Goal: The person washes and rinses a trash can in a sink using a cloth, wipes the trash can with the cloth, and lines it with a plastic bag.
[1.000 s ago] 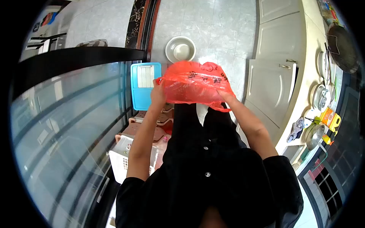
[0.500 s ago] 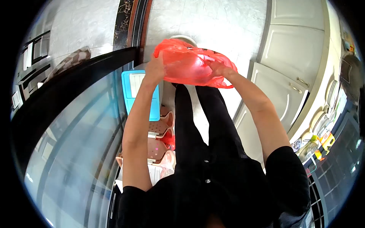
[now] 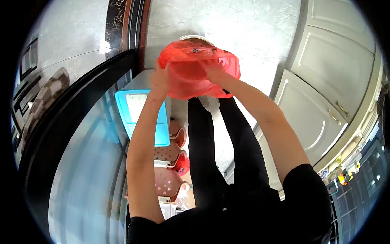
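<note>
A thin red plastic bag (image 3: 189, 83) hangs in front of my legs with its mouth spread wide. My left hand (image 3: 161, 78) is closed on the bag's left rim, its fingers partly covered by the plastic. Inside the bag's mouth, my right hand (image 3: 214, 72) reaches towards the middle, and its fingers are smeared by motion. Just beyond the bag, the pale round rim of a bin-like container (image 3: 197, 38) shows; the bag hides the rest of it.
At left, a box with a blue lid (image 3: 161, 136) stands beside a tiered pink rack (image 3: 168, 182). Black-framed glass sliding doors (image 3: 87, 162) run along the left. Cream cabinets (image 3: 325, 61) line the right, with a cluttered counter above. Grey tiled floor (image 3: 252, 24) lies ahead.
The bag and both hands have shifted slightly left in view. My right hand has moved from the bag's right side towards its middle. The camera view has shifted too.
</note>
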Available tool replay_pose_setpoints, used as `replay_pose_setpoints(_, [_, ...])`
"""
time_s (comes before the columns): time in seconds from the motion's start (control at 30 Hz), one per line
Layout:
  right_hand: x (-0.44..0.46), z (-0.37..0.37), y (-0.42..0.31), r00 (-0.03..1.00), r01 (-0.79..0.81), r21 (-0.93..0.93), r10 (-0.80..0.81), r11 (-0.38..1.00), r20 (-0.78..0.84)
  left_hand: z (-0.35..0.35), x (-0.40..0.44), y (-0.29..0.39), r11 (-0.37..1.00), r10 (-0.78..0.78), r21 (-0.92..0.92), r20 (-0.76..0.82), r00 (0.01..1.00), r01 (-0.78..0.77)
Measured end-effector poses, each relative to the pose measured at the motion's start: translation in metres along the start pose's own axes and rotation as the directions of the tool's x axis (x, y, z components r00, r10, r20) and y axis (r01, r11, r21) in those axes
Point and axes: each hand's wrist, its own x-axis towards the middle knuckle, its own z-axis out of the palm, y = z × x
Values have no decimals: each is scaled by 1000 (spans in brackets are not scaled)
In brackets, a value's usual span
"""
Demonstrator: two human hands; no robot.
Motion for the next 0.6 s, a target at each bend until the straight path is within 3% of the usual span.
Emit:
replay_pose_setpoints(0.07, [37,46,12,970,165,-56,-173,985,-173,28,16,-2,970,196,-88,-275,941,-228])
replay_pose_setpoints(0.1, [47,52,9,971,162,-55,-170,985,-166,34,22,1,969,196,-93,-270,943,-228])
replay_pose_setpoints(0.17, [67,64,5,983,88,138,-63,987,-172,43,37,7,910,156,-347,-216,964,-225])
replay_pose_setpoints(0.2, [80,78,6,984,84,142,-60,986,-165,58,45,3,910,157,-349,-208,965,-223])
replay_pose_setpoints(0.27, [108,110,14,995,-18,247,41,969,-87,89,63,-3,856,263,-414,-166,950,-310])
replay_pose_setpoints(0.3, [115,112,13,996,-24,250,45,968,-81,94,68,-3,855,266,-416,-159,951,-309])
replay_pose_setpoints(0.37, [121,112,8,991,118,366,-84,923,-107,95,69,2,766,372,-482,-209,905,-426])
replay_pose_setpoints(0.5, [145,152,16,970,134,474,-16,870,-244,107,84,3,790,237,-481,-332,913,-380])
replay_pose_setpoints(0.57, [137,112,5,1000,-26,387,22,922,16,93,85,8,861,75,-438,-392,917,-257])
replay_pose_setpoints(0.6, [129,100,2,1000,-29,381,25,924,15,96,87,6,879,36,-408,-457,889,-246])
